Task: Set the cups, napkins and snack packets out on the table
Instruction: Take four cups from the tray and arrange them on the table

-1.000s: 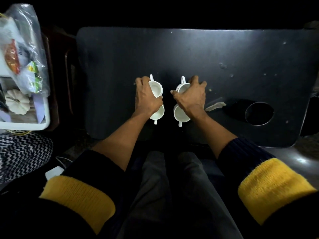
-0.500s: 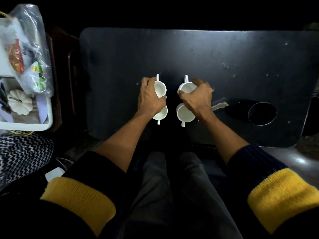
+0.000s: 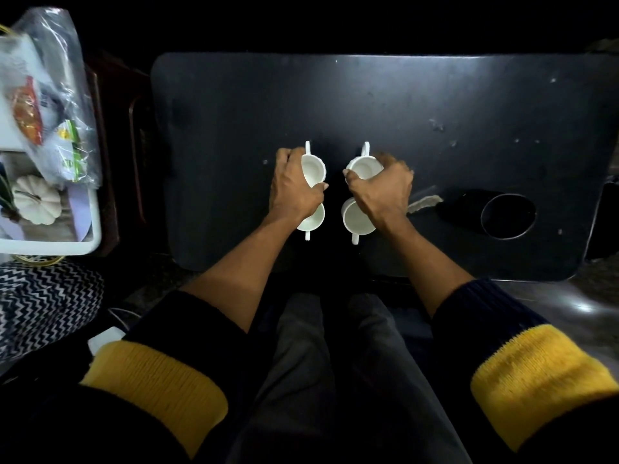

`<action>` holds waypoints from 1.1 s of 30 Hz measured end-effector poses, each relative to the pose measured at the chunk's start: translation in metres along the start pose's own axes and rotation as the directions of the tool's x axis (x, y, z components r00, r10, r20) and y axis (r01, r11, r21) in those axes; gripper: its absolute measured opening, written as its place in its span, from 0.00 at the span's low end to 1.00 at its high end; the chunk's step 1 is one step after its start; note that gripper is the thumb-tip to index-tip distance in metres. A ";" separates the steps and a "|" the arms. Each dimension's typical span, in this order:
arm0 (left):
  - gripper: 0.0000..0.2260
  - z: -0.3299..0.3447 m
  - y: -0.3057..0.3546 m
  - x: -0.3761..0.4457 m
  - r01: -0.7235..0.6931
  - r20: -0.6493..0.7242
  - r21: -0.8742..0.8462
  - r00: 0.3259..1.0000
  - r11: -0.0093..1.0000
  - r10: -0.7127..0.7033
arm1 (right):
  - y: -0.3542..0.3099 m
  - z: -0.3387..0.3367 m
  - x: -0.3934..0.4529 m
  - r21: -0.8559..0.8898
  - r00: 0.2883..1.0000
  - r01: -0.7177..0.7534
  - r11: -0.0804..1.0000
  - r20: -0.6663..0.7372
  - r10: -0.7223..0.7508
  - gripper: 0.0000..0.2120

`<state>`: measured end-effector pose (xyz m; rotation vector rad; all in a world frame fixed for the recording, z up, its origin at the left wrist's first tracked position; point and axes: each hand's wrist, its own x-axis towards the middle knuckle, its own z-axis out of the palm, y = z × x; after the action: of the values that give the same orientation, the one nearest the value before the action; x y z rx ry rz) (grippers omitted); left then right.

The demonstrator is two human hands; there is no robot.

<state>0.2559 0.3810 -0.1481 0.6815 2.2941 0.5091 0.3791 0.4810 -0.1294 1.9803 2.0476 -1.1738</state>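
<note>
Several white cups stand in a two-by-two group near the front middle of the black table (image 3: 368,105). My left hand (image 3: 293,189) grips the far left cup (image 3: 313,169), whose handle points away from me; the near left cup (image 3: 313,218) shows just below that hand. My right hand (image 3: 385,189) grips the far right cup (image 3: 363,167), and the near right cup (image 3: 358,217) sits under its wrist. A clear plastic bag of snack packets (image 3: 47,105) lies at the far left, off the table. No napkins are visible.
A white tray (image 3: 90,239) left of the table holds a small white pumpkin (image 3: 35,204) and the bag. The table has a round cup hole (image 3: 507,214) at its right front and a torn light patch (image 3: 425,204). A zigzag-patterned cushion (image 3: 43,303) lies lower left.
Both hands have stayed on the far cups with only slight shifts; the cups remain in the same group.
</note>
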 end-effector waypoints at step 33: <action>0.33 -0.005 0.000 0.001 0.007 0.032 -0.016 0.999 1.000 -0.006 | 0.001 -0.004 -0.001 -0.001 0.999 0.010 1.000 0.045 -0.010 0.27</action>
<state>0.2516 0.3804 -0.1453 0.6699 2.2599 0.5096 0.3822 0.4822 -0.1267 1.9275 2.0385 -1.2071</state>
